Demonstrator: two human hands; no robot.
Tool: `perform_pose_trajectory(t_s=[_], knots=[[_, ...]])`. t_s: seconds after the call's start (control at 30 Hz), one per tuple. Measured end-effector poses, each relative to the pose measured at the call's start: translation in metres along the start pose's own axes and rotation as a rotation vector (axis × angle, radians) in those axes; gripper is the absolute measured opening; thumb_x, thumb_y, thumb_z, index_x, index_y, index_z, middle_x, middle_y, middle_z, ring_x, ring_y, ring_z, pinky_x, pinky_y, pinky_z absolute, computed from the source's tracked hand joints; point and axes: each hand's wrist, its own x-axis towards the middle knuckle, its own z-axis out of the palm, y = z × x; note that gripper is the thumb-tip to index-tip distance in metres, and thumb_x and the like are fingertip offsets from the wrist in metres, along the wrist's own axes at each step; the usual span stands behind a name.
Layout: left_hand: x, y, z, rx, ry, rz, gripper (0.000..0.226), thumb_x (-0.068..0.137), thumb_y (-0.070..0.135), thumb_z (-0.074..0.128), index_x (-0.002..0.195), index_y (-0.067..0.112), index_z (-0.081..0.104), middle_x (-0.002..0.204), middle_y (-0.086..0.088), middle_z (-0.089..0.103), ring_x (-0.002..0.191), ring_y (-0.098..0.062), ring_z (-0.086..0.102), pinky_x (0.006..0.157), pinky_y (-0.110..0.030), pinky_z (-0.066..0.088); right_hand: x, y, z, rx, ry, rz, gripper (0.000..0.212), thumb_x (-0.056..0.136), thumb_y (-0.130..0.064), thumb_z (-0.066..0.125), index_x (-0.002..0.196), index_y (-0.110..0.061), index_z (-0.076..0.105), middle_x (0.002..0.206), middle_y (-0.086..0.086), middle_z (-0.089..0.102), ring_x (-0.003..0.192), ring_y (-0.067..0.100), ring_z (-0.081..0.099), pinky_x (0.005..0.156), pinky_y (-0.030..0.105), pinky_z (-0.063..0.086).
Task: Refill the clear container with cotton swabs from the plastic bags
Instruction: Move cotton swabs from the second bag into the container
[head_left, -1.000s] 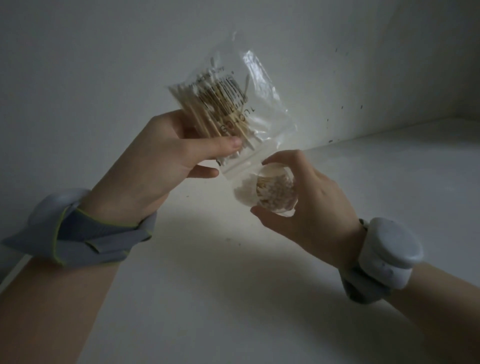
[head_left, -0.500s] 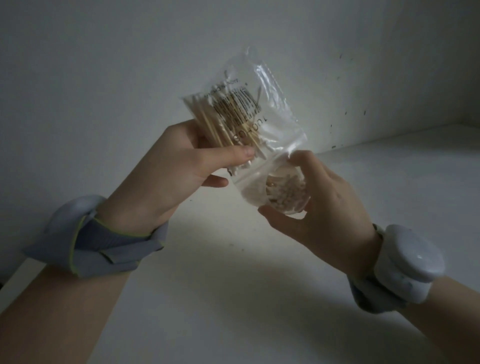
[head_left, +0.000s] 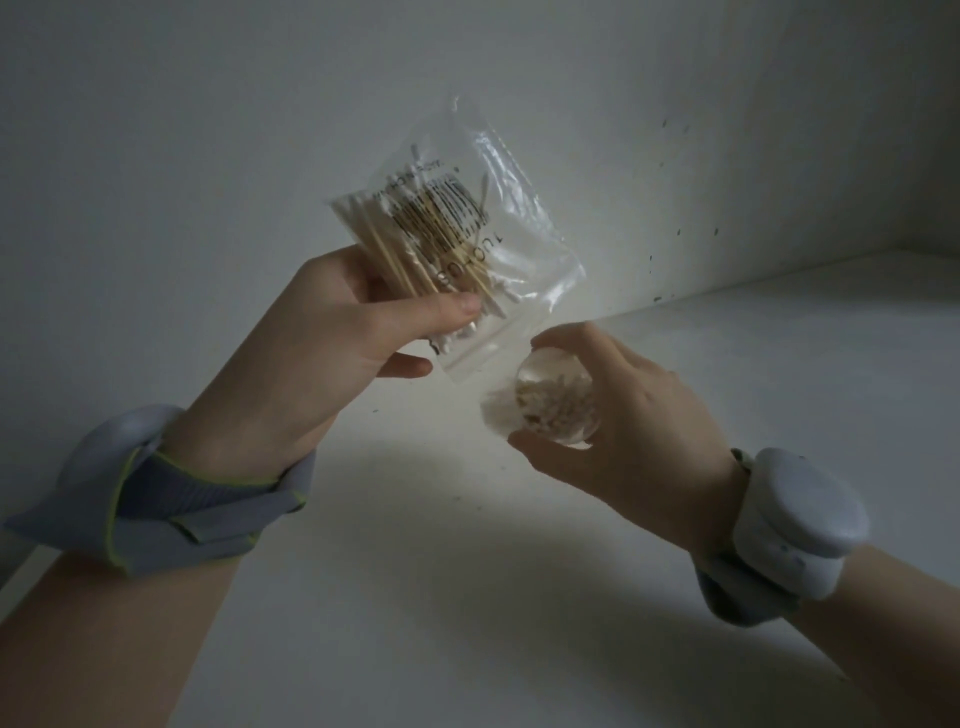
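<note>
Held up above the white desk (head_left: 519, 597) by the left hand (head_left: 322, 353), fingers (head_left: 441, 312) clamped on its lower half: a plastic bag (head_left: 467, 234) of cotton swabs (head_left: 395, 244), tilted with its mouth down and toward the container, probably so the swabs could slide out. Gripped just beside and below that mouth by the right hand (head_left: 639, 410), thumb and fingers closed round its sides: the clear container (head_left: 553, 402), tipped open-end toward the bag, already holding some swabs, seemingly ready to catch more.
</note>
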Motion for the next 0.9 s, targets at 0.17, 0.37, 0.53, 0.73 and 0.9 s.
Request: perform_pose_trajectory(t_s=[0.17, 0.37, 0.53, 0.73, 0.9], knots=[[0.0, -0.001, 0.001, 0.0, -0.001, -0.001, 0.015, 0.065, 0.03, 0.07, 0.079, 0.023, 0.072, 0.083, 0.004, 0.075, 0.081, -0.006, 0.068, 0.053, -0.015, 0.05, -0.001, -0.002, 0.001, -0.03, -0.1, 0.027, 0.059, 0.07, -0.054, 0.065, 0.119, -0.03, 0.042, 0.114, -0.011, 0.058, 0.082, 0.02, 0.061, 0.063, 0.033, 0.051], [-0.001, -0.001, 0.001, 0.003, -0.001, 0.009, 0.018, 0.066, 0.03, 0.069, 0.081, 0.022, 0.072, 0.084, 0.003, 0.075, 0.082, -0.006, 0.069, 0.053, -0.014, 0.049, 0.001, 0.001, -0.002, 0.037, 0.068, -0.008, 0.058, 0.067, -0.058, 0.056, 0.116, -0.03, 0.043, 0.109, -0.014, 0.058, 0.069, 0.002, 0.044, 0.054, 0.022, 0.041], [0.0, -0.001, 0.002, 0.004, -0.002, 0.005, 0.017, 0.066, 0.031, 0.07, 0.08, 0.021, 0.072, 0.083, 0.003, 0.075, 0.08, -0.006, 0.068, 0.053, -0.015, 0.049, 0.001, 0.0, -0.001, 0.068, 0.074, -0.054, 0.056, 0.07, -0.055, 0.054, 0.116, -0.03, 0.035, 0.105, -0.019, 0.049, 0.069, 0.007, 0.054, 0.051, 0.026, 0.048], [-0.001, 0.0, 0.0, -0.022, 0.009, 0.016, 0.013, 0.067, 0.028, 0.068, 0.079, 0.022, 0.072, 0.081, 0.005, 0.075, 0.08, -0.005, 0.069, 0.052, -0.014, 0.049, -0.001, 0.002, 0.003, 0.076, 0.055, -0.027, 0.057, 0.068, -0.056, 0.053, 0.116, -0.032, 0.035, 0.11, -0.012, 0.056, 0.072, 0.017, 0.06, 0.054, 0.033, 0.051], [-0.001, 0.0, 0.001, -0.029, 0.008, 0.016, 0.013, 0.067, 0.027, 0.068, 0.078, 0.023, 0.072, 0.079, 0.006, 0.075, 0.079, -0.003, 0.069, 0.052, -0.014, 0.049, -0.001, 0.005, 0.008, 0.158, 0.047, 0.008, 0.058, 0.068, -0.056, 0.054, 0.117, -0.033, 0.034, 0.105, -0.023, 0.044, 0.076, 0.008, 0.053, 0.06, 0.035, 0.052]])
